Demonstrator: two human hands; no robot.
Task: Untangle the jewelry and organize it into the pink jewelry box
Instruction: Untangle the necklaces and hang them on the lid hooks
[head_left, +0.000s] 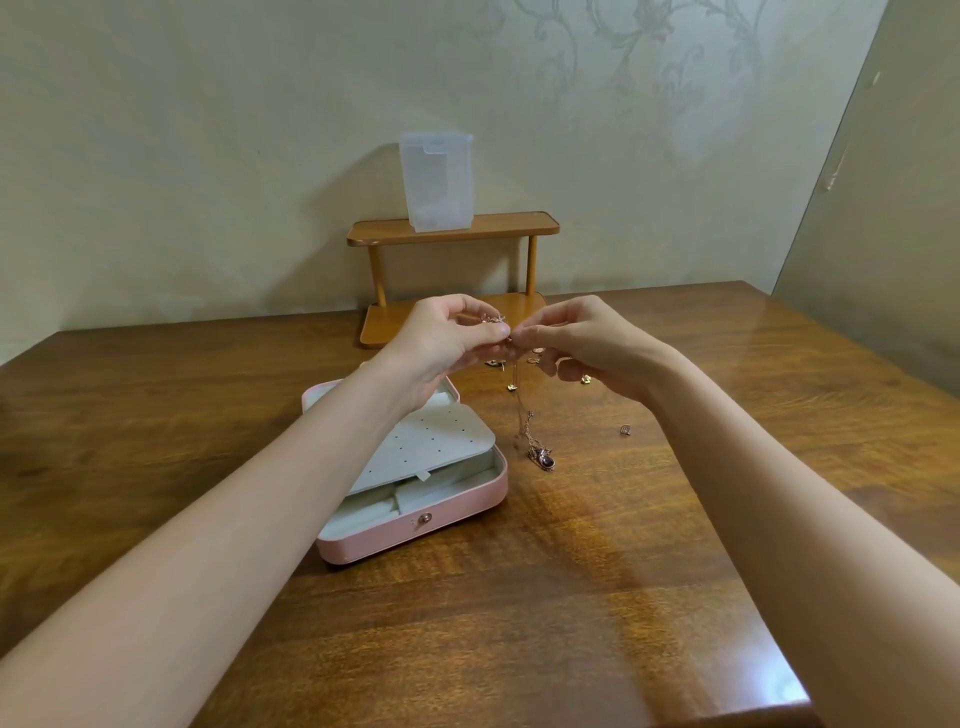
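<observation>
The table (519, 597) fills the lower view: dark brown wood with a strong wavy grain and a glossy finish that throws soft yellow glare in patches, its near edge cut off at the bottom right. Two bare forearms reach in from the bottom corners toward the middle. On the left of centre sits the pink box (415, 525), open, with a round metal clasp on its front wall, a pale grey lining and a perforated grey panel lying tilted across the top (its far part is hidden behind the left wrist). Just right of the box a pendant (545, 460) with a dark stone lies on the wood at the bottom of a thin rose-gold chain (521, 410), which runs up to the hands. Both hands are raised above the table and nearly meet: the left hand (447, 338) pinches a knotted bunch of chain between thumb and forefinger, and the right hand (587, 348) pinches the same chain at its fingertips, its other fingers curled. Small gold earrings (625, 429) lie scattered on the wood below and to the right of the hands. Beyond them a two-tier orange-brown shelf (452, 228) stands at the table's back edge, carrying a translucent plastic tub (436, 182). Behind is a beige wall (208, 130) with a faint scroll pattern, meeting a second wall at the right.
</observation>
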